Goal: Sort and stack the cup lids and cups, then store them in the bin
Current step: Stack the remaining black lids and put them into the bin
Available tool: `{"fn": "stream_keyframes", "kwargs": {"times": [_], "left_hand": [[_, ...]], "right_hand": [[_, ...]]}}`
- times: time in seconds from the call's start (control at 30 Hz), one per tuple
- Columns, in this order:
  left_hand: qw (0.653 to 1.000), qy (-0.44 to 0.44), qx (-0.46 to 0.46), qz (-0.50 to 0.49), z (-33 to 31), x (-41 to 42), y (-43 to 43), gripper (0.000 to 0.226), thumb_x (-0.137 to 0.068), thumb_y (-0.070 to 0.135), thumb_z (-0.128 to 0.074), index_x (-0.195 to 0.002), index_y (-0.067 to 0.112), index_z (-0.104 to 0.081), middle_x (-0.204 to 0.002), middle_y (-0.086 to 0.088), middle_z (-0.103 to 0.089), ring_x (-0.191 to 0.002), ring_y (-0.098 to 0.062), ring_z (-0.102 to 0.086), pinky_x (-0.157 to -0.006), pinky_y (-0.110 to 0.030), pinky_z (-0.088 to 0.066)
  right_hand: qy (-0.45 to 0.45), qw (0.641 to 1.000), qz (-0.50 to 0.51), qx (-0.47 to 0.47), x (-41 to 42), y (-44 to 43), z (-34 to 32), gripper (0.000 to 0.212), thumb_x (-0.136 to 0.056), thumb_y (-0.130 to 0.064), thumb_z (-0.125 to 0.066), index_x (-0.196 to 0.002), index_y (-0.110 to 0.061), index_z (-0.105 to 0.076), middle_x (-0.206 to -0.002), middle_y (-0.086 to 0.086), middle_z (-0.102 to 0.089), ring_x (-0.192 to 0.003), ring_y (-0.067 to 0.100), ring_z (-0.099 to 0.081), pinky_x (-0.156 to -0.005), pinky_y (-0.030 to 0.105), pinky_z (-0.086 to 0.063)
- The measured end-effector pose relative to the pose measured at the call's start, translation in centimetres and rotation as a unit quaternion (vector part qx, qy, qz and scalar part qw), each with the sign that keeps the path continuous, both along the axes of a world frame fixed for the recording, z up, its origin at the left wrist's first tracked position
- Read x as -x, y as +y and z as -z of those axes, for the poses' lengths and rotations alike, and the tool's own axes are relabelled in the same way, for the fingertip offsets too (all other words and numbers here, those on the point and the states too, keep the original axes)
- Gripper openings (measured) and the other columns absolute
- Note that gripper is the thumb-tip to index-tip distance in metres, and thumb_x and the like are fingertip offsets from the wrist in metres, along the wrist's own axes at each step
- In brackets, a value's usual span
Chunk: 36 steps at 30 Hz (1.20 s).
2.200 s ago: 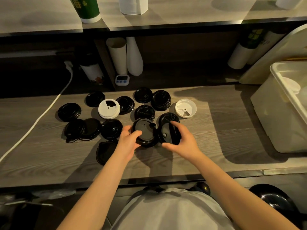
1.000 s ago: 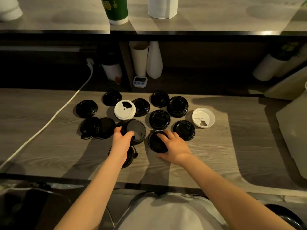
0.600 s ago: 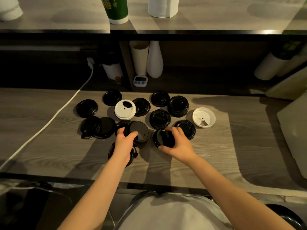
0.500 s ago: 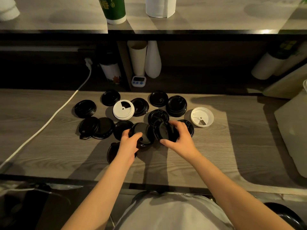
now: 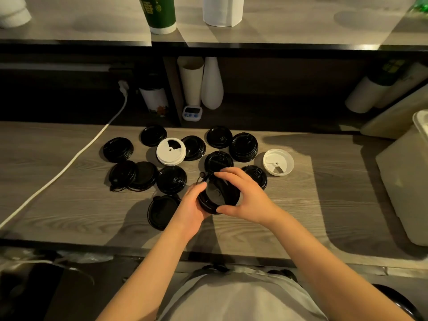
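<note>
Both hands meet over a small stack of black lids (image 5: 216, 195) near the middle of the wooden counter (image 5: 69, 205). My left hand (image 5: 193, 206) grips the stack's left side from below. My right hand (image 5: 245, 199) pinches it from the right, fingers over its top and thumb at its near edge. Several loose black lids lie around, among them a black lid (image 5: 171, 179) to the left and another black lid (image 5: 162, 212) by my left wrist. Two white lids lie among them: a white lid (image 5: 171, 151) at the left and an upturned white lid (image 5: 278, 162) at the right.
A pale plastic bin (image 5: 407, 181) stands at the counter's right end. A white cable (image 5: 69, 163) runs across the left part. Under the shelf stand paper cup stacks (image 5: 191, 79), a white vase (image 5: 212, 84) and a small timer (image 5: 192, 112). A green cup (image 5: 159, 13) sits on the shelf above.
My right hand lifted a black lid and brought it left onto the lid held in my left hand. Both hands now hold the lids together as one stack.
</note>
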<state>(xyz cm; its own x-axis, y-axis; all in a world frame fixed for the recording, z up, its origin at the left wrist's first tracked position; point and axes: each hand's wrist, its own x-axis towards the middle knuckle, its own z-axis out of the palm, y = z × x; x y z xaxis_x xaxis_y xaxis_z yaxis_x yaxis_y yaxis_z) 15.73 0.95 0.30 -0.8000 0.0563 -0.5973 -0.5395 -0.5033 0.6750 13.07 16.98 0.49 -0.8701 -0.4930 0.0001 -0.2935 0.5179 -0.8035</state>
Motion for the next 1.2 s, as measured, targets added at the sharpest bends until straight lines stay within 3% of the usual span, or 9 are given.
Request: {"fn": "stream_keyframes", "kwargs": {"times": [0.13,0.5,0.6,0.7,0.8,0.9,1.0,1.1,1.2], "left_hand": [[0.999,0.037,0.001,-0.002,-0.3,-0.8,-0.6,0.024,-0.093,0.006,-0.043,-0.106,0.017,-0.059,-0.090,-0.003,-0.072,-0.082,-0.014,-0.070,-0.061,-0.027,-0.054],[0.997,0.032,0.053,-0.044,-1.1,-0.6,-0.7,0.026,-0.091,-0.002,-0.046,-0.105,0.017,-0.057,-0.097,-0.008,-0.066,-0.089,-0.019,-0.064,-0.066,-0.028,-0.055],[0.994,0.015,0.071,-0.083,-1.1,0.1,-2.1,0.028,-0.090,-0.001,-0.048,-0.114,0.012,-0.052,-0.104,-0.011,-0.063,-0.094,-0.023,-0.062,-0.076,-0.037,-0.052],[0.985,-0.003,0.085,-0.147,-0.7,0.3,-4.3,0.033,-0.089,-0.002,-0.049,-0.119,0.011,-0.049,-0.105,-0.012,-0.062,-0.091,-0.022,-0.062,-0.077,-0.037,-0.051],[0.976,-0.008,0.085,-0.200,-0.2,0.2,-6.7,0.034,-0.089,-0.003,-0.047,-0.120,0.011,-0.049,-0.105,-0.011,-0.062,-0.095,-0.024,-0.060,-0.077,-0.038,-0.050],[0.970,0.000,0.086,-0.226,-0.2,-0.1,-8.8,0.026,-0.089,-0.003,-0.048,-0.109,0.012,-0.051,-0.101,-0.009,-0.063,-0.095,-0.025,-0.061,-0.072,-0.036,-0.050],[0.957,0.009,0.102,-0.272,-0.3,-0.3,-10.5,0.027,-0.089,-0.003,-0.049,-0.112,0.011,-0.051,-0.102,-0.010,-0.063,-0.093,-0.023,-0.062,-0.073,-0.036,-0.051],[0.943,0.010,0.105,-0.317,-0.5,-0.2,-12.0,0.039,-0.089,-0.003,-0.051,-0.126,0.009,-0.046,-0.107,-0.011,-0.061,-0.099,-0.026,-0.061,-0.082,-0.041,-0.051],[0.938,0.011,0.120,-0.324,-0.5,0.0,-12.7,0.036,-0.089,-0.003,-0.051,-0.122,0.011,-0.046,-0.104,-0.010,-0.061,-0.098,-0.026,-0.060,-0.080,-0.039,-0.052]], "right_hand": [[0.025,0.999,-0.024,-0.019,-0.6,-0.1,-0.5,0.078,-0.068,-0.027,-0.081,-0.138,-0.027,-0.046,-0.144,-0.008,-0.037,-0.134,0.012,-0.035,-0.109,0.033,-0.035],[0.011,0.995,-0.070,-0.076,0.4,-1.5,-2.3,0.078,-0.073,-0.022,-0.079,-0.142,-0.026,-0.041,-0.154,-0.004,-0.029,-0.139,0.015,-0.031,-0.109,0.035,-0.037],[0.007,0.997,-0.046,-0.060,0.7,-2.1,-2.0,0.074,-0.077,-0.018,-0.076,-0.142,-0.023,-0.040,-0.152,-0.002,-0.032,-0.140,0.014,-0.031,-0.107,0.031,-0.037],[0.015,0.997,-0.017,-0.072,0.7,-2.5,-1.1,0.065,-0.083,-0.016,-0.070,-0.141,-0.020,-0.040,-0.143,-0.001,-0.042,-0.132,0.014,-0.040,-0.100,0.023,-0.037],[-0.004,0.994,-0.010,-0.108,0.7,-2.9,0.1,0.057,-0.088,-0.019,-0.064,-0.140,-0.019,-0.040,-0.141,0.000,-0.043,-0.127,0.018,-0.045,-0.095,0.026,-0.041],[-0.023,0.987,-0.045,-0.150,0.5,-4.1,1.4,0.053,-0.090,-0.019,-0.060,-0.139,-0.017,-0.041,-0.140,0.005,-0.043,-0.124,0.022,-0.047,-0.096,0.028,-0.039],[-0.021,0.976,-0.114,-0.182,0.3,-6.3,2.7,0.054,-0.086,-0.012,-0.059,-0.137,-0.014,-0.043,-0.135,0.008,-0.045,-0.123,0.024,-0.047,-0.098,0.027,-0.037],[0.005,0.948,-0.188,-0.257,0.3,-9.0,3.6,0.069,-0.085,-0.018,-0.060,-0.146,-0.018,-0.028,-0.148,0.009,-0.032,-0.134,0.028,-0.034,-0.108,0.037,-0.034],[0.058,0.916,-0.247,-0.312,0.4,-11.6,3.8,0.079,-0.088,-0.032,-0.061,-0.151,-0.024,-0.013,-0.159,0.006,-0.010,-0.144,0.029,-0.015,-0.112,0.045,-0.024]]}}
